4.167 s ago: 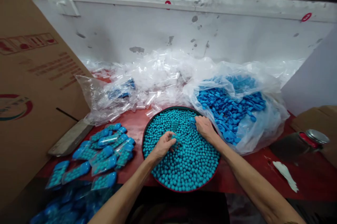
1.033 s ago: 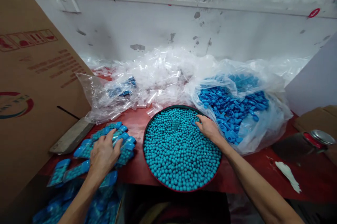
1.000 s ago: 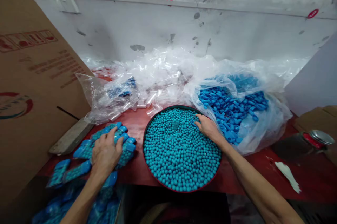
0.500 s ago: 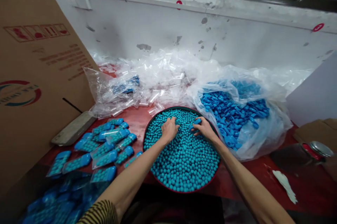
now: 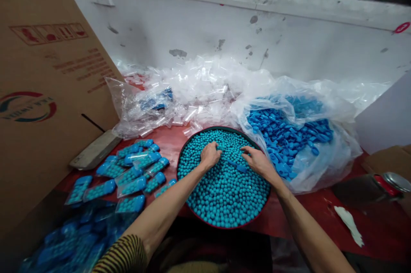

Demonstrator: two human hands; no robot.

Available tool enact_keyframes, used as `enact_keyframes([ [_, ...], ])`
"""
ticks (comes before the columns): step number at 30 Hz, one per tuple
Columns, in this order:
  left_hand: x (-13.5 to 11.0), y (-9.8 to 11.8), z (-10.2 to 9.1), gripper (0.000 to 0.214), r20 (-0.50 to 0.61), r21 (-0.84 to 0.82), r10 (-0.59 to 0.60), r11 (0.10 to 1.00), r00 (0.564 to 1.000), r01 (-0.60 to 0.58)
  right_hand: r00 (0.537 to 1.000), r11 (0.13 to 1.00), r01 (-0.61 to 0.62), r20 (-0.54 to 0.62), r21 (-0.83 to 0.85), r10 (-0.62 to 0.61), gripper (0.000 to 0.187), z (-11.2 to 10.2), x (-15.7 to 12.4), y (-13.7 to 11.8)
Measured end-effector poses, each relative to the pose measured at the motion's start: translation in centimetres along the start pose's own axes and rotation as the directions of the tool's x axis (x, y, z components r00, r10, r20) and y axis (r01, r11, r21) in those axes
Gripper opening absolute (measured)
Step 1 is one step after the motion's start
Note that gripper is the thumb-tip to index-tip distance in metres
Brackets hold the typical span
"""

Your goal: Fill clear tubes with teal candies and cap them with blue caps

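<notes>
While both hands work over the round tray (image 5: 192,215) of teal beads (image 5: 224,191), the left hand (image 5: 210,155) curls into them and the right hand (image 5: 258,161) pinches a bead-filled tube (image 5: 236,164); the cardboard box (image 5: 38,93) print is unreadable.

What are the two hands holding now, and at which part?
Between left hand and right hand runs a clear tube with a blue cap, over the bead tray. Each hand seems to grip one end; the exact hold cannot be told.
</notes>
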State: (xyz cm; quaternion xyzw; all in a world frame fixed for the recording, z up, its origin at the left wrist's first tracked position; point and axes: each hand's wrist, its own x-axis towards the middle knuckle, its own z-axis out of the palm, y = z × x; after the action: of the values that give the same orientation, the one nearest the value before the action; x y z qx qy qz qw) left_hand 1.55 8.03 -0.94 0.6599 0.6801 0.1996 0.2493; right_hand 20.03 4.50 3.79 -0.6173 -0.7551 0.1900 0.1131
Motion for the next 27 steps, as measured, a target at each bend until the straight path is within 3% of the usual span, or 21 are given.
enact_keyframes([
  [2, -0.2, -0.2, -0.1, 0.023, -0.001, -0.057, 0.027, 0.998, 1.0, -0.027, 0.998, 0.994, -0.046, -0.046, -0.098, 0.042, 0.03, 0.2, -0.9, 0.1],
  [6, -0.6, -0.6, -0.6, 0.017, -0.03, -0.173, 0.065, 0.982, 0.997, -0.07, 0.997, 0.935, -0.001, 0.072, -0.354, 0.028, 0.026, 1.5, -2.4, -0.4],
  [9, -1.2, -0.5, -1.4, 0.015, -0.05, -0.25, 0.091, 0.963, 0.995, -0.101, 0.996, 0.919, 0.065, 0.087, -0.389, -0.033, 0.02, 1.9, -2.3, -0.7],
  [14, -2.7, -0.2, -2.7, 0.016, -0.015, -0.359, 0.197, 0.914, 0.98, -0.189, 0.988, 0.894, 0.146, 0.028, -0.424, -0.149, 0.007, 0.5, -1.1, -1.1],
  [16, -3.3, -0.1, -2.7, 0.017, 0.014, -0.396, 0.224, 0.896, 0.974, -0.201, 0.974, 0.926, 0.226, 0.044, -0.304, -0.223, 0.008, 0.5, -0.6, -1.8],
  [19, -4.1, 0.0, -2.1, 0.014, 0.053, -0.442, 0.253, 0.874, 0.966, -0.204, 0.954, 0.948, 0.294, 0.017, 0.119, -0.298, 0.014, 1.4, 0.1, -2.8],
  [22, -5.0, 0.2, -1.6, 0.015, 0.085, -0.529, 0.269, 0.828, 0.959, -0.185, 0.972, 0.822, 0.226, -0.072, 0.523, -0.222, 0.016, 2.2, 0.5, -3.1],
  [24, -5.4, 0.2, -1.6, 0.016, 0.127, -0.623, 0.251, 0.773, 0.96, -0.12, 0.984, 0.755, 0.18, -0.105, 0.631, -0.147, 0.018, 2.2, 0.5, -3.0],
  [27, -5.8, 0.2, -2.1, 0.021, 0.22, -0.7, 0.212, 0.714, 0.952, 0.002, 0.985, 0.806, 0.167, -0.134, 0.567, -0.11, 0.022, 1.5, 0.4, -2.8],
])
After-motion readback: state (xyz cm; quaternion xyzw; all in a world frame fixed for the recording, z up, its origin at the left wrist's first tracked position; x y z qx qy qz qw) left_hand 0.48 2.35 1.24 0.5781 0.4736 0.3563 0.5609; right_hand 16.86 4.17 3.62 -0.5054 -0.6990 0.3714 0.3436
